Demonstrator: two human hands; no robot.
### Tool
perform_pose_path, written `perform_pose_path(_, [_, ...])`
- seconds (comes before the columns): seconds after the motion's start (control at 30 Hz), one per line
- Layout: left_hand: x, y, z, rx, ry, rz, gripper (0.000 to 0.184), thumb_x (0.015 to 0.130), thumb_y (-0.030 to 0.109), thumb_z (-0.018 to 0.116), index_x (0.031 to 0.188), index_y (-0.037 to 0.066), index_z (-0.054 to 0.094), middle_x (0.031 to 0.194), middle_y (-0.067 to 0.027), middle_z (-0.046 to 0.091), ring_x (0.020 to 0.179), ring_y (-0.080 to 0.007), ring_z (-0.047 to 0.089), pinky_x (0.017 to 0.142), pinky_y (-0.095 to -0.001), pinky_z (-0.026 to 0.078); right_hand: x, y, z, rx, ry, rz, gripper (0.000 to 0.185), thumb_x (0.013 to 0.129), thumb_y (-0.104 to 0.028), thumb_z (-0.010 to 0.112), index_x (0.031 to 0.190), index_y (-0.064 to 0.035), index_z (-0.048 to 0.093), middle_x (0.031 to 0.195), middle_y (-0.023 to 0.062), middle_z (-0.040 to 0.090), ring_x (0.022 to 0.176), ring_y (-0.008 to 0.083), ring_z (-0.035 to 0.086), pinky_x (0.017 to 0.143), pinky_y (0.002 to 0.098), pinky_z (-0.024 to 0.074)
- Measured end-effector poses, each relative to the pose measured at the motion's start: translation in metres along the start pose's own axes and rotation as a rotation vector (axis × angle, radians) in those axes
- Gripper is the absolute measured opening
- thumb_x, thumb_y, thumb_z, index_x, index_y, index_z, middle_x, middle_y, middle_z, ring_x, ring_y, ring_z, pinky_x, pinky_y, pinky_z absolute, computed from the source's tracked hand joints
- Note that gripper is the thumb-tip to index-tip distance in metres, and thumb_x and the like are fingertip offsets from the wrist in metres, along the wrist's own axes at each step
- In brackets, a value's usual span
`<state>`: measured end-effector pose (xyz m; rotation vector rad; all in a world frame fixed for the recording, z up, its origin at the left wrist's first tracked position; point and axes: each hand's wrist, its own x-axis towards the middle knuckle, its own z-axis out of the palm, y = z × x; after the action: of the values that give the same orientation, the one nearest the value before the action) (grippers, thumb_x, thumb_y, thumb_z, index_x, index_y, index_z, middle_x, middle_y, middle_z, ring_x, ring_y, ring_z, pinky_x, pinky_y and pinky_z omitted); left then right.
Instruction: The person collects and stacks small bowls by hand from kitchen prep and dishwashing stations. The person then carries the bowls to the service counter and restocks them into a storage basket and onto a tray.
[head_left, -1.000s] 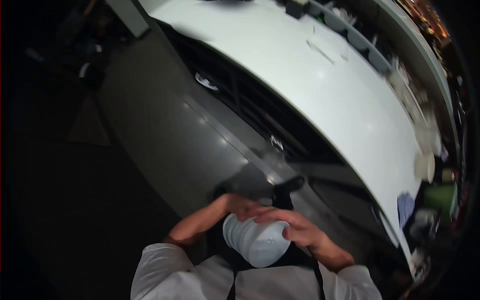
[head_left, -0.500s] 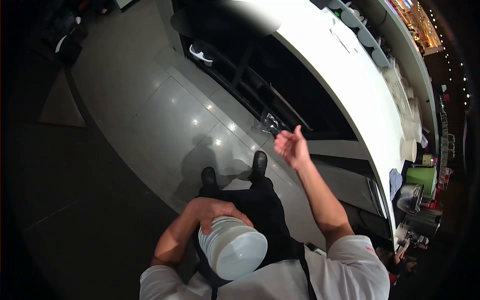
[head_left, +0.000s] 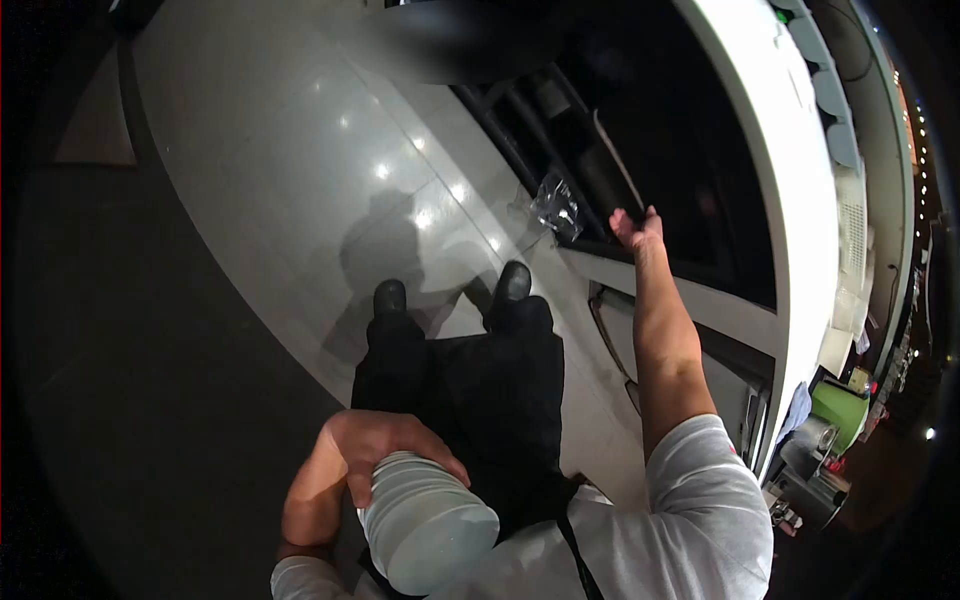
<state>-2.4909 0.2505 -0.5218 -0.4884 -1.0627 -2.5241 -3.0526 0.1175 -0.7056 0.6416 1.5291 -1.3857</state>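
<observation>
My left hand (head_left: 392, 442) is wrapped around a stack of white bowls (head_left: 428, 530), held tilted in front of my apron with one broad round end facing up toward me. My right arm stretches out into the dark space under the counter. There my right hand (head_left: 637, 230), thumb and fingers apart, is at the near end of a thin, light-edged tray or board (head_left: 620, 155). Whether the fingers touch that edge I cannot tell. Just left of this hand, a crumpled clear plastic bag (head_left: 558, 208) hangs at the shelf's lower edge.
A white counter (head_left: 800, 200) curves along the right, with a white perforated basket (head_left: 852, 225), a green container (head_left: 838, 410) and a blue-grey cloth (head_left: 796, 410) along it. Below is a metal-fronted unit (head_left: 705, 375). Grey tiled floor (head_left: 280, 170) lies left of my shoes.
My right hand has moved forward and right, from over the floor beside the shelf into the dark opening. My left hand still grips the bowls. The view has shifted closer to the shelf.
</observation>
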Motion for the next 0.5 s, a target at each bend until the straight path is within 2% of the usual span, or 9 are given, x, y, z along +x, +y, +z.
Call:
perform_pose_path(0.03, [-0.005,-0.007,0.000,-0.004,0.011,0.004,0.115,0.056,0.074,0.078,0.135,-0.005,0.050,0.133,-0.0234,0.055,0.119,-0.0374,0.059,0.100,-0.0407,0.046,0.013,0.003,0.001,0.063,0.007,0.016,0.062,0.095,-0.054,0.046,0.131,-0.0031,0.043,0.113,0.0237,0.059,0.096,0.0376,0.062,0.084,0.0535,0.0512])
perform_pose_path(0.1, [-0.011,-0.012,-0.004,0.007,0.025,0.012,0.113,0.057,0.072,0.079,0.135,-0.003,0.050,0.133,-0.0234,0.055,0.119,-0.0384,0.058,0.101,-0.0418,0.046,0.027,0.005,0.004,0.166,-0.135,-0.029,0.060,0.095,-0.047,0.048,0.130,0.0005,0.041,0.117,0.0268,0.059,0.100,0.0379,0.064,0.082,0.0511,0.0557])
perform_pose_path(0.13, [-0.012,-0.012,-0.006,0.011,0.024,0.002,0.112,0.057,0.071,0.079,0.135,-0.003,0.050,0.133,-0.0235,0.055,0.119,-0.0385,0.058,0.101,-0.0417,0.046,0.032,0.007,0.009,0.303,-0.126,-0.069,0.051,0.097,-0.036,0.048,0.124,0.0064,0.044,0.108,0.0264,0.062,0.089,0.0344,0.068,0.074,0.0437,0.0613])
perform_pose_path(0.23, [-0.015,-0.011,-0.004,-0.001,0.008,-0.029,0.111,0.057,0.069,0.080,0.135,-0.003,0.050,0.132,-0.0236,0.056,0.119,-0.0383,0.058,0.101,-0.0412,0.046,0.029,0.009,0.009,0.404,-0.243,-0.113,0.040,0.099,-0.027,0.046,0.115,0.0102,0.048,0.099,0.0243,0.066,0.083,0.0318,0.070,0.069,0.0369,0.0636])
perform_pose_path(0.27, [-0.015,-0.014,-0.004,-0.011,0.006,-0.028,0.111,0.057,0.069,0.081,0.135,-0.003,0.050,0.132,-0.0235,0.056,0.119,-0.0379,0.058,0.101,-0.0409,0.046,0.025,0.008,0.010,0.397,-0.204,-0.149,0.034,0.100,-0.021,0.042,0.107,0.0108,0.052,0.094,0.0228,0.067,0.077,0.0305,0.071,0.065,0.0337,0.0638])
perform_pose_path(0.5, [-0.007,-0.002,0.003,-0.030,-0.003,-0.117,0.112,0.055,0.071,0.080,0.133,-0.004,0.052,0.130,-0.0234,0.058,0.117,-0.0356,0.060,0.100,-0.0395,0.047,0.044,0.000,0.006,0.346,-0.223,-0.151,0.034,0.101,-0.021,0.039,0.107,0.0092,0.054,0.091,0.0215,0.069,0.077,0.0294,0.072,0.062,0.0348,0.0637])
